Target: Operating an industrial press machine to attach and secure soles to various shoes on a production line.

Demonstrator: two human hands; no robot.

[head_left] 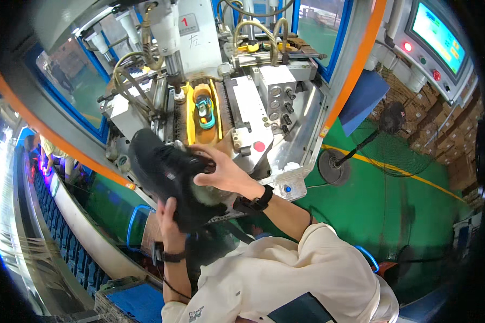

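The left hand point(170, 229) and the right hand point(227, 173) grip the black shoe point(164, 175) between them, its long axis running from far left to near right, and the yellow fixture point(190, 119) lies far and right of it, nearer the right hand.

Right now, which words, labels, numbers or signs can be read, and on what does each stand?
I copy no text, only tell where it stands:
White panel: label with a readable red number, other print too small; handwriting below.
Pale shirt: dark lettering, partly unclear.
Screen: too small to read.
Black shoe: small mark, too blurred.
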